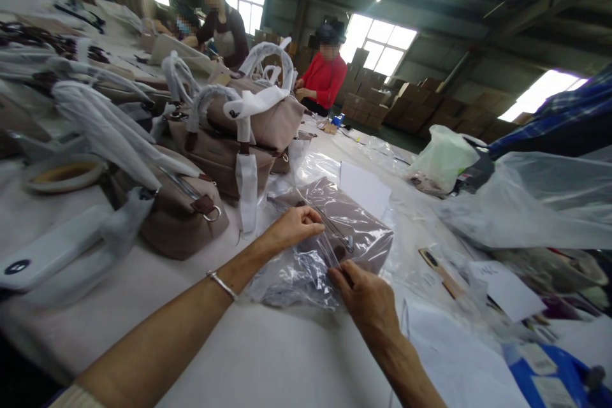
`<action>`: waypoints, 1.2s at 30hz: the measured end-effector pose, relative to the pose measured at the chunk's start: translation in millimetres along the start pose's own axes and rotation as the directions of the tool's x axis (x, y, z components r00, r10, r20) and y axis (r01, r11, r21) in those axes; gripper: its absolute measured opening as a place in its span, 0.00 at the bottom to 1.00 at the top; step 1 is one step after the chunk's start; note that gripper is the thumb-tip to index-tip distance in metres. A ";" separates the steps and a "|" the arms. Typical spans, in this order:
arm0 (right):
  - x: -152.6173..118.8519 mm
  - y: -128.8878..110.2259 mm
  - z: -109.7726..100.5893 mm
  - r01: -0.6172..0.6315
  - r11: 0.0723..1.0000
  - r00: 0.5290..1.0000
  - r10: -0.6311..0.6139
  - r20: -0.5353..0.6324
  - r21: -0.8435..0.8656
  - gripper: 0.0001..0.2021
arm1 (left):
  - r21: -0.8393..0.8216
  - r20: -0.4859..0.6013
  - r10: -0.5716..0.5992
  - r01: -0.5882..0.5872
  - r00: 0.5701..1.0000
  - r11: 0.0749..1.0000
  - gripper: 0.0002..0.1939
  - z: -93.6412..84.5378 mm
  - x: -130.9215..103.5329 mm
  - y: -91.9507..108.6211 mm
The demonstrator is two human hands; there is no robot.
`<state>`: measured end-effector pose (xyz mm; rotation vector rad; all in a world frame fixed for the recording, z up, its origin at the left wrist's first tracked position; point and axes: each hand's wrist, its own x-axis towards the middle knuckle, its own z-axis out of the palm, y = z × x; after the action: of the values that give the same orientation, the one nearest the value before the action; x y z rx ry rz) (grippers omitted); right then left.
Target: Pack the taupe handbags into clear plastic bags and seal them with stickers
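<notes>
A taupe bag (368, 229) lies flat inside a clear plastic bag (306, 277) on the white table (272, 350). My left hand (299, 226), with a bracelet on the wrist, is over the left part of the package, its fingers closed together at the plastic; whether film is between them is hard to make out. My right hand (361, 287) pinches the near edge of the clear plastic. The loose, crumpled end of the plastic spreads toward me, below both hands.
Taupe handbags (186, 223) with wrapped handles are piled at left, beside a tape roll (67, 173). White paper (366, 188) lies behind the package. Plastic sheeting (535, 204), a brush-like tool (442, 273) and a blue object (549, 376) are at right. Two people stand across the table.
</notes>
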<state>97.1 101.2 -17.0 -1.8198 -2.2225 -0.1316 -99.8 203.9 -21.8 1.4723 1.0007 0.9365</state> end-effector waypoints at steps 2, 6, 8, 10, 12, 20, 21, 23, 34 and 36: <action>-0.4 0.1 -0.5 0.008 1.000 1.000 -0.008 -0.011 0.007 0.15 | 0.102 -0.005 0.030 -0.030 1.000 0.994 0.11 -0.7 1.5 -0.2; -0.5 -1.1 -2.2 -0.009 1.000 1.000 0.009 -0.011 0.012 0.13 | 0.369 -0.094 0.102 -0.061 0.990 0.928 0.02 -1.0 -0.7 3.6; 0.2 -1.0 -1.9 -0.023 0.999 1.000 0.024 -0.020 0.037 0.10 | 0.451 -0.133 0.134 -0.060 0.982 0.890 0.03 0.7 -4.3 5.6; 0.6 -0.3 -1.0 -0.027 0.996 0.999 0.030 -0.037 0.082 0.07 | 0.543 -0.167 0.173 -0.056 0.971 0.838 0.04 4.2 -7.9 6.1; -1.9 1.1 -1.0 -0.010 0.990 0.997 0.020 -0.069 0.144 0.07 | 0.610 -0.177 0.211 -0.061 0.961 0.790 0.05 8.7 -10.5 4.9; -85.3 51.9 -53.0 -0.058 0.961 0.950 0.136 -0.280 0.272 0.11 | 0.930 -0.042 0.492 -0.146 0.870 0.336 0.03 10.1 -11.1 1.1; -104.0 69.5 -65.6 -0.135 0.955 0.928 0.215 -0.303 0.263 0.11 | 0.925 -0.047 0.552 -0.173 0.832 0.339 0.03 7.8 -6.8 -1.9; -145.2 111.2 -92.5 -0.367 0.893 0.826 0.442 -0.351 0.259 0.13 | 0.888 -0.068 0.633 -0.242 0.771 0.390 0.04 4.5 3.7 -9.6; -239.2 244.1 -112.1 -0.663 0.075 0.322 0.927 0.193 0.745 0.25 | 0.727 -0.127 0.492 -0.256 0.861 0.637 0.21 -12.6 32.2 -23.1; -233.7 242.6 -104.4 -0.631 0.044 0.291 0.939 0.184 0.775 0.24 | 0.635 -0.108 0.462 -0.296 0.880 0.713 0.21 -19.7 42.8 -32.0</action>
<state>390.0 -94.6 -1.0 -1.9371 -0.4148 0.5507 -107.0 253.0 -49.7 2.2068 1.2917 1.1972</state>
